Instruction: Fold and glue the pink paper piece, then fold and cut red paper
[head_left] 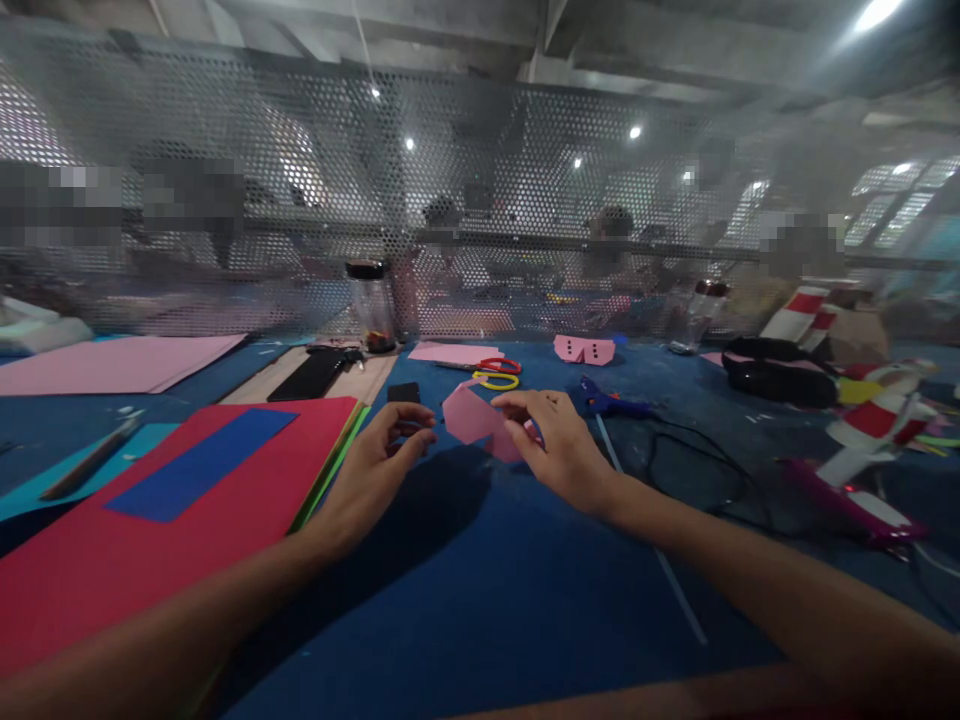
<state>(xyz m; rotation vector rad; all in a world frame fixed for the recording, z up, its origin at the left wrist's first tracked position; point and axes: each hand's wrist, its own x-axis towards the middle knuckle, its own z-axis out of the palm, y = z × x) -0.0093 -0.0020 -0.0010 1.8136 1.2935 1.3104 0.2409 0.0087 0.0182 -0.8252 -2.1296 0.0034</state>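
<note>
My right hand point(559, 445) holds a folded pink paper piece point(472, 418) just above the blue table point(465, 600), fingers pinched on its right part. My left hand point(379, 460) hovers just left of the paper with fingers curled and thumb and forefinger close together; I see nothing in them. A small dark object point(403, 392) lies on the table just beyond the left hand.
A stack of red paper with a blue sheet point(202, 462) lies at left. Scissors with red and yellow handles point(496, 372), a blue glue gun point(609, 402) with black cable, a jar point(373, 305), a phone point(311, 375), pink paper pieces and red-white paper models sit beyond. A perforated metal screen stands behind.
</note>
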